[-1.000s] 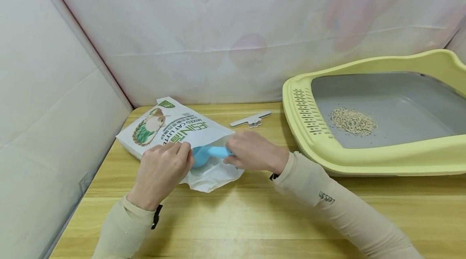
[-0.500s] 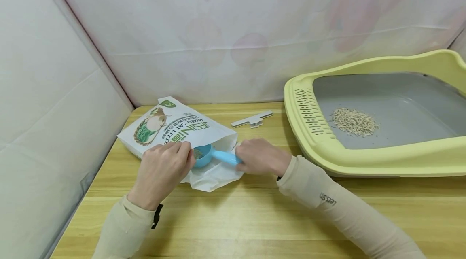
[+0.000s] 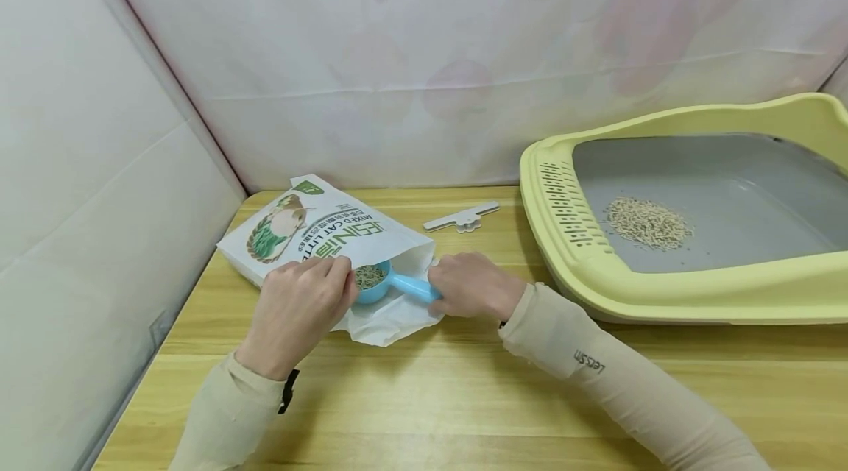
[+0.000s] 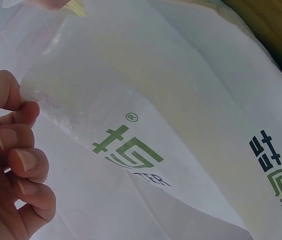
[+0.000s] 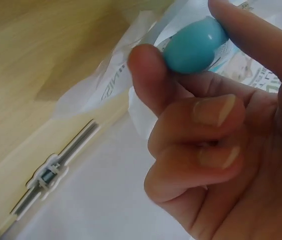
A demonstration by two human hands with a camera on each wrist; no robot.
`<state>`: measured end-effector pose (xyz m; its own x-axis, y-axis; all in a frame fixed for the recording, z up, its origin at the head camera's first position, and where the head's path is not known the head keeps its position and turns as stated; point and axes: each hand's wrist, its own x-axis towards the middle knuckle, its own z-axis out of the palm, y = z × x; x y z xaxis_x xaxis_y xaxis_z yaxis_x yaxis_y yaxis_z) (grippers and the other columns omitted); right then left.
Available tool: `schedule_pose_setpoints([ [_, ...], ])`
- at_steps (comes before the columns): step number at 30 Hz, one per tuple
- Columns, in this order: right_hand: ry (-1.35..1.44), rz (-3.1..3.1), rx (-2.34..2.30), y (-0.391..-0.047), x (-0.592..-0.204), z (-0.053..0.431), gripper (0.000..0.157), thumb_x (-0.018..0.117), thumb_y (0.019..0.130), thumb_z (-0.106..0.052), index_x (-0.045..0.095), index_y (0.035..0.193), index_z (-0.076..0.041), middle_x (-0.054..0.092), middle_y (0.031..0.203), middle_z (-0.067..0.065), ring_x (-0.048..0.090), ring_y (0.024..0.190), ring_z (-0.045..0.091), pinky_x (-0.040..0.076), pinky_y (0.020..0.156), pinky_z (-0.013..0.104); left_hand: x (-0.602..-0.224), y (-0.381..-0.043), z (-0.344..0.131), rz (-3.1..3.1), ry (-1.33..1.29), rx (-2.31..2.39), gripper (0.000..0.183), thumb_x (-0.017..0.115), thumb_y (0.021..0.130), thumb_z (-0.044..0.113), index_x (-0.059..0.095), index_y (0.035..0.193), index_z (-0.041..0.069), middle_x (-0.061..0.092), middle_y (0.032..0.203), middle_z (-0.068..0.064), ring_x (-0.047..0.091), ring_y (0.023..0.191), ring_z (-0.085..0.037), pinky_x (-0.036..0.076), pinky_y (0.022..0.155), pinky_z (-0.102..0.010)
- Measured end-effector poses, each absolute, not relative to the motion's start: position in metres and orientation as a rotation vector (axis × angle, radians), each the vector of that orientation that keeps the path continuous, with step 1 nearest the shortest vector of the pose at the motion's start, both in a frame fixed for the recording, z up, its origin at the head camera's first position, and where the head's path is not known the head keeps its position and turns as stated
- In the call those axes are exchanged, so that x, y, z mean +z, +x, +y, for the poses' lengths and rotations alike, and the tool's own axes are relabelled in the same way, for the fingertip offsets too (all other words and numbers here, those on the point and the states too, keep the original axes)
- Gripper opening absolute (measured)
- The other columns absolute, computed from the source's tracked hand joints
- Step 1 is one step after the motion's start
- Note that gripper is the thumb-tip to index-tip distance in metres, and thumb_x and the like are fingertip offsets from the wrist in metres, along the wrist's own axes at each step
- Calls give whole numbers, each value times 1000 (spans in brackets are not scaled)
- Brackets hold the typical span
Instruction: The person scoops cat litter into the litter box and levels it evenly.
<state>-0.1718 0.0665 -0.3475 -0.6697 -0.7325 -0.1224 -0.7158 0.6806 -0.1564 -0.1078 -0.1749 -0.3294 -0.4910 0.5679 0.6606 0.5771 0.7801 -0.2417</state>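
A white cat litter bag (image 3: 331, 217) lies on its side, its mouth facing right. My left hand (image 3: 301, 313) pinches the upper edge of that mouth between thumb and forefinger, as the left wrist view shows. In the bag's opening sits a blue scoop (image 3: 412, 287), its cup filled with litter pellets (image 3: 369, 277). My right hand (image 3: 473, 285) grips the scoop's handle end; in the right wrist view the rounded blue handle tip (image 5: 191, 47) shows between thumb and forefinger. Part of the cup is hidden behind my left fingers.
A yellow litter box (image 3: 662, 298) with a grey tray bottom (image 3: 715, 191) stands on the right, a small pellet heap (image 3: 649, 224) inside it. A white sealing clip (image 3: 461, 217) lies on the wooden table (image 3: 424, 405) behind my right hand. Fabric walls rise at the back and left.
The scoop has come rightward out of the bag's depth with my right hand, and its cup has levelled so the pellets show. My left hand keeps its hold on the bag edge.
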Motion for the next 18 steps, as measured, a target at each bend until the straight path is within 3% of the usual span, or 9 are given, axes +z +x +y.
schedule_pose_setpoints([
  [11,-1095,2696,-248,-170,-353,56,25,83,84,-14,62,81,-2,49,66,2,46,58,12,40,53,23,-330,-108,-176,-2219,-845,-8,23,50,91,8,47,68,5,45,53,-1,42,41,-18,31,38,-26],
  [18,-1149,2720,-211,-167,-356,56,19,77,86,-7,60,80,-2,50,68,3,47,58,14,43,54,24,-330,-109,-175,-2200,-848,-18,25,45,92,9,45,68,6,42,52,0,40,40,-17,29,38,-26],
])
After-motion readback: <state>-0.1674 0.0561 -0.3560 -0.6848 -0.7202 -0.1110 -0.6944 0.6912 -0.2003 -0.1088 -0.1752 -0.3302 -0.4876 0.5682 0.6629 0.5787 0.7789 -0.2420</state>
